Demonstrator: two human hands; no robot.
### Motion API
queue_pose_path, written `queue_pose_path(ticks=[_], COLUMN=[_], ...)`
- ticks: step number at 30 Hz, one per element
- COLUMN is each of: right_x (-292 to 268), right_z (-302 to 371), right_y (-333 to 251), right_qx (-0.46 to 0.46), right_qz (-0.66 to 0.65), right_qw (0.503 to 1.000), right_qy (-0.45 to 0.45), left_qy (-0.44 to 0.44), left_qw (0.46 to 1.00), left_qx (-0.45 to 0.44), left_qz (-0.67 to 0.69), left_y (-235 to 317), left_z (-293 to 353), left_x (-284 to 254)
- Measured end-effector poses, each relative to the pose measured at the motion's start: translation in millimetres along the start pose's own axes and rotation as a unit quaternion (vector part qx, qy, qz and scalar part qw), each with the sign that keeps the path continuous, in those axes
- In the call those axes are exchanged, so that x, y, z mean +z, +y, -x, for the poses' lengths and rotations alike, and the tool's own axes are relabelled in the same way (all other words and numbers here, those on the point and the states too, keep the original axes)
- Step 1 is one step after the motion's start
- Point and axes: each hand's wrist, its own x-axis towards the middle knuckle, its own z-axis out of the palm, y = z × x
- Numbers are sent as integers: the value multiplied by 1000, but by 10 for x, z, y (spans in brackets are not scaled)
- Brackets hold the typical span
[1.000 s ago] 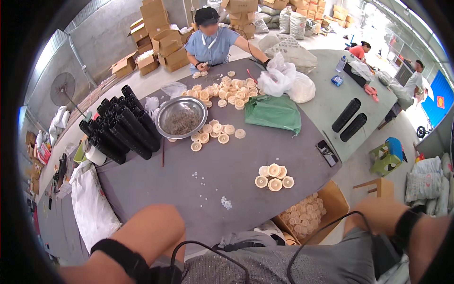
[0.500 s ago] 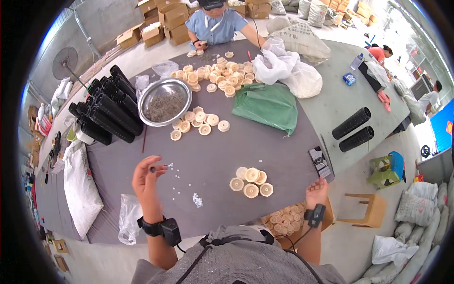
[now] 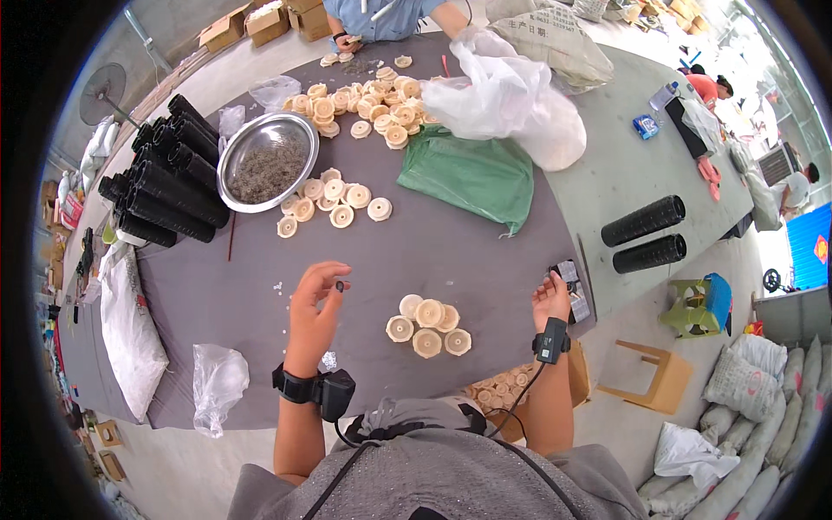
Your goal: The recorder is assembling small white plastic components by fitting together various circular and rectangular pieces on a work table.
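My left hand (image 3: 314, 308) is raised over the grey-covered table, thumb and fingers pinching a small dark round piece (image 3: 340, 286). Beside that wrist lies a small heap of tiny whitish bits (image 3: 328, 360). Farther right, my right hand (image 3: 550, 299) has its fingers curled and the fingertips drawn together; what they hold, if anything, is too small to make out. It is beside a dark, flat rectangular thing (image 3: 579, 295) with grey sections at the table's edge. Between my hands sits a group of cream octagonal caps (image 3: 427, 343), each with a small centre hole.
A steel bowl (image 3: 227, 178) of small dark pieces stands far left, beside stacked black tubes (image 3: 173, 195). More cream caps (image 3: 342, 216) lie farther off, near a green bag (image 3: 472, 178). Two black tubes (image 3: 646, 221) rest at right. A co-worker's hand (image 3: 348, 43) works opposite.
My left hand has moved right, still pinching the small dark piece. My right hand has moved up beside the flat thing, its fingertips closing together. The whole view has shifted somewhat.
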Motion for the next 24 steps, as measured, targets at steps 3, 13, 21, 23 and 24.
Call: queue_pose_path(ticks=[3, 13, 21, 23, 24], right_x=[23, 1129, 2384, 2567, 2642], right_z=[-146, -876, -1163, -1079, -1044], right_y=[-3, -247, -181, -187, -188], right_qx=[5, -129, -296, -310, -317], right_qz=[35, 234, 369, 364, 363], right_qw=[999, 958, 856, 849, 840], right_qy=[-8, -99, -210, -224, -248], left_qy=[-40, -95, 111, 139, 140], left_qw=[997, 987, 933, 903, 903], left_qx=[-36, 4, 111, 37, 37], left_qz=[-60, -132, -324, -405, -405], left_y=[-14, -337, -572, -611, -628], left_z=[-88, -717, -2671, -2991, -3090], left_x=[137, 715, 1535, 1634, 1630])
